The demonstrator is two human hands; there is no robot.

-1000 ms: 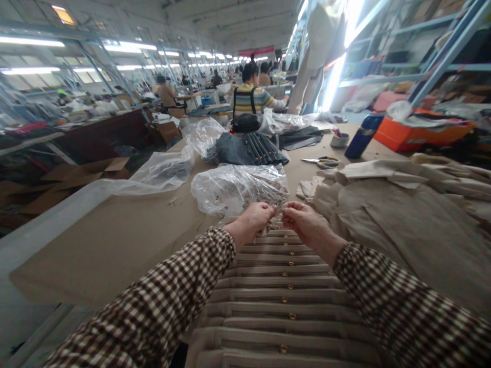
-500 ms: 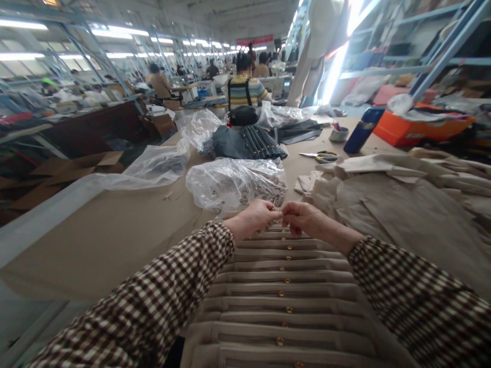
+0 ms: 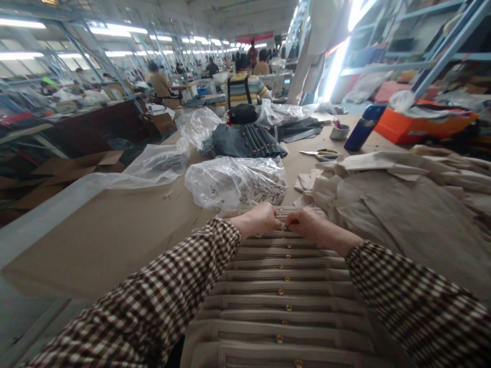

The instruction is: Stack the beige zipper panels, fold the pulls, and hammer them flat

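One table (image 3: 126, 225), brown-topped, spanning the frame from left edge to centre right. One row of beige strips (image 3: 264, 296), layered one over another, running from the lower middle of the frame up to its centre. One heap of beige cloth (image 3: 410, 209), creased, at the right of the frame, beside the row. Two checked sleeves (image 3: 153, 296), brown and white, entering from the lower left and lower right. One clear plastic bag (image 3: 233, 184), beige pieces inside, just beyond the row's far end. One stack of dark pieces (image 3: 249, 140), bearing gold-coloured dots, behind the bag. One orange box (image 3: 406, 128), upper right. One left hand (image 3: 259, 220) and one right hand (image 3: 309, 225), near each other at the frame's centre, each pinching at the far part of the row; the exact bit between the fingertips is too small to tell. One blue object (image 3: 362, 130), tilted, left of the box. One pair of scissors (image 3: 324, 155), one small cup (image 3: 339, 133) beyond it. Several gold-coloured fittings (image 3: 288, 307), spaced along the row's middle.
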